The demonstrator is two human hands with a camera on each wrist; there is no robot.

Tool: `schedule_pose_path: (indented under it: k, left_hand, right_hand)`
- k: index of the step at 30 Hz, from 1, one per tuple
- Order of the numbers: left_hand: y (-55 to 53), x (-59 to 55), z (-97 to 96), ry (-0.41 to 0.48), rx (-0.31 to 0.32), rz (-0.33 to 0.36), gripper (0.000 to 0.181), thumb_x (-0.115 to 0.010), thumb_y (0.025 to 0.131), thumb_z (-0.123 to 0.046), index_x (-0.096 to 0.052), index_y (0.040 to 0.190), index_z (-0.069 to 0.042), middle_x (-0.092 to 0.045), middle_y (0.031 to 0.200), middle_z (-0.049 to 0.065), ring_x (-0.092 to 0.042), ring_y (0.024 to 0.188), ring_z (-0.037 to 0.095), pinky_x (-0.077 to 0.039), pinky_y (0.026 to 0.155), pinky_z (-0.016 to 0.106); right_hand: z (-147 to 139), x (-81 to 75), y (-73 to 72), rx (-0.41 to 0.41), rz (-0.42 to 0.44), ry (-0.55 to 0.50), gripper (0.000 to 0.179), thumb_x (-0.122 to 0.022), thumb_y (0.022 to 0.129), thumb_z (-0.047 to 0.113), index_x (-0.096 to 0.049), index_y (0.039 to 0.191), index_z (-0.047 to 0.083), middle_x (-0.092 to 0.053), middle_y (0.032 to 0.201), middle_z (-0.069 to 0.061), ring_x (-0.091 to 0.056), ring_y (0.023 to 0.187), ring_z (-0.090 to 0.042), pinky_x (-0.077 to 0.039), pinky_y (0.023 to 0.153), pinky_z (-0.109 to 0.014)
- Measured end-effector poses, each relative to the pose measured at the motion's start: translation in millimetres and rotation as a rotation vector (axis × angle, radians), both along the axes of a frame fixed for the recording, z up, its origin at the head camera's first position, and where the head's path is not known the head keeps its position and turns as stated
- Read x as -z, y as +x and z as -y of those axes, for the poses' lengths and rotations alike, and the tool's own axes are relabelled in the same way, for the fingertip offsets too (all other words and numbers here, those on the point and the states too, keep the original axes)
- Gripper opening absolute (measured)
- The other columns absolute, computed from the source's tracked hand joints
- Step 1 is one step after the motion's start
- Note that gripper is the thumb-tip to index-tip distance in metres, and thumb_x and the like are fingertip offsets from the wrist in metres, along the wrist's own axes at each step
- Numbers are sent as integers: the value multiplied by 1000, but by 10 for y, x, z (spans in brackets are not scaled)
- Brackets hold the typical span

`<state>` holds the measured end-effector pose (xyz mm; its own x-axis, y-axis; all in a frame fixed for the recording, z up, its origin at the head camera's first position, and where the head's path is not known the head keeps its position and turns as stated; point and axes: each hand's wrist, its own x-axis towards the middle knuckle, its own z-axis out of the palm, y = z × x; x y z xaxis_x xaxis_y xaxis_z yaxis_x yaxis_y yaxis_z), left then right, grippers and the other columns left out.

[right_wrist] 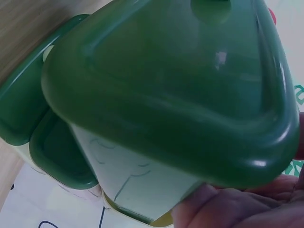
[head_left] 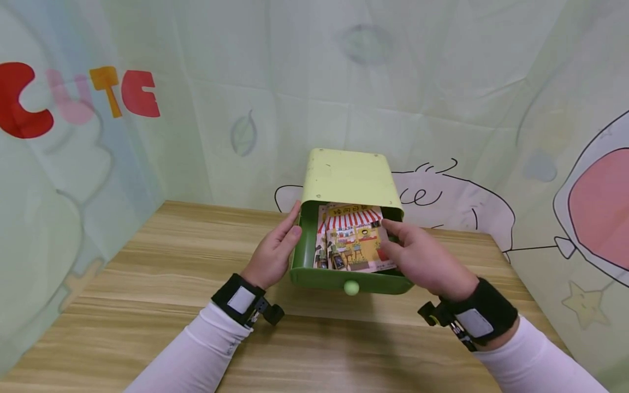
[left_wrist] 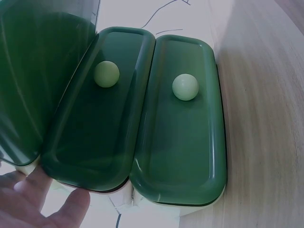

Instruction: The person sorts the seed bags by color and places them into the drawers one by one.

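Observation:
A small pale-yellow and green drawer cabinet [head_left: 351,177] stands on the table with its top drawer [head_left: 319,279] pulled out. Several illustrated booklets [head_left: 356,251] with a red-and-white awning picture lie inside it, the front one at a slight slant. My right hand [head_left: 429,262] reaches over the drawer's right side and holds the front booklet by its right edge; part of that grip is hidden. My left hand [head_left: 275,254] rests against the cabinet's left side, its fingers fairly straight. In the left wrist view, two closed drawers [left_wrist: 183,137] with round knobs show below the pulled-out one.
The wood-grain table [head_left: 196,305] extends around the cabinet. Behind it hangs a printed cloth [head_left: 304,65] with cartoon drawings and large letters, close to the cabinet's back. A black band with a small camera is on each wrist.

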<state>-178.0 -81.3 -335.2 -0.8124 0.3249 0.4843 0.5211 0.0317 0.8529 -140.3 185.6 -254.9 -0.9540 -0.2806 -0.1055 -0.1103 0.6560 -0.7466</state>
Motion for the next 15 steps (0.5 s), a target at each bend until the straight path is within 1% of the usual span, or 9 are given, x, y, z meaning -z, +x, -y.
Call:
schedule_pose_path:
  k: [3,5,7,9,10,11,13,15]
  left_hand:
    - [1,-3,-1,-2,-4,-2,47,-32,103,-11,-17,149,-11,-16,153,9,-19,133,11,-19,111,40]
    - [1,-3,-1,-2,-7,-1,47,-32,103,-11,-17,149,-11,-16,153,10,-19,133,11,-19,111,41]
    - [1,-2,0,-2,-6,1,48,-32,103,-10,-17,149,-11,-16,153,10,-19,133,11,-19,111,41]
    - [1,-1,2,-2,-5,3,48,-31,103,-10,-17,149,-11,-16,154,10,-19,133,11,-19,111,41]
    - [2,0,2,-1,-4,3,48,-31,103,-10,-17,149,-11,-15,154,11,-19,134,11,-19,111,41]
    - [2,0,3,-2,-2,4,48,-31,103,-10,-17,149,-11,-15,154,11,-18,134,11,-19,111,41]
    - [3,0,4,0,1,4,48,-31,103,-10,-17,149,-11,-15,154,11,-18,134,11,-19,110,41]
    - [1,1,5,1,2,2,48,-31,103,-10,-16,149,-10,-14,154,12,-18,134,11,-19,110,42]
  right_hand:
    - [2,-3,17,8,0,23,53,-44,101,25,-27,146,4,-54,109,-14,-30,46,-14,-33,40,-26]
    - [1,-6,30,9,-18,43,51,-44,101,25,-30,145,3,-55,110,-13,-41,54,-14,-40,46,-26]
    - [-4,-9,44,8,-36,58,50,-43,101,24,-32,144,2,-55,113,-14,-50,69,-16,-47,57,-29]
    - [-7,-9,54,5,-52,58,49,-43,100,22,-33,143,0,-53,121,-15,-53,86,-20,-50,69,-35]
    - [-10,-9,60,6,-56,56,49,-42,100,22,-33,142,-1,-50,126,-15,-52,94,-21,-50,75,-37]
    - [-12,-6,64,9,-59,55,49,-42,100,22,-33,142,-1,-49,127,-16,-51,95,-22,-51,75,-39]
    - [-15,-7,75,15,-66,55,48,-42,100,22,-35,142,-1,-49,127,-16,-51,96,-22,-51,75,-37]
    - [-17,-8,88,22,-79,59,46,-43,100,22,-37,141,1,-51,124,-16,-52,90,-22,-51,70,-35]
